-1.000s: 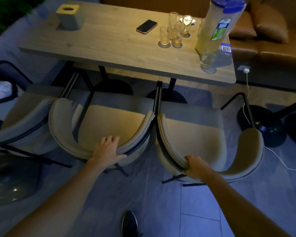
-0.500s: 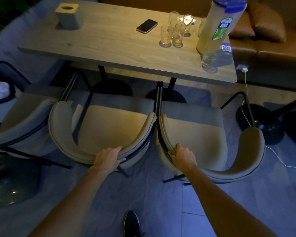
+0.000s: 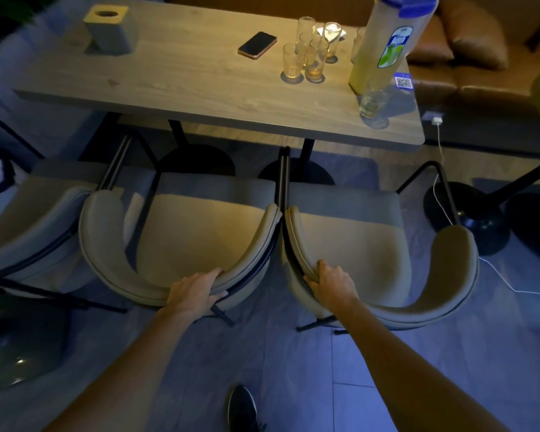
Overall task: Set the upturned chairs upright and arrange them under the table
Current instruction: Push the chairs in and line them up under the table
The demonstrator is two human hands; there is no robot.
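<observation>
**Two chairs in hand, nearly tucked in**

On the curved backrests, each hand is wrapped over a rim: the left hand [image 3: 197, 293] clasps the middle chair [image 3: 181, 244], the right hand [image 3: 332, 283] clasps the right chair [image 3: 356, 244]. Both chairs stand upright, their armrests touching, seat fronts just short of the table [image 3: 200, 88] edge. A third chair [image 3: 35, 229] sits at the left.

A hard shove could knock the table and tip the glasses [image 3: 309, 54] or the tall bottle [image 3: 384, 42]; the white cable [image 3: 443, 198] near the right chair's legs could snag. The bottle's label is too blurred to read.
</observation>
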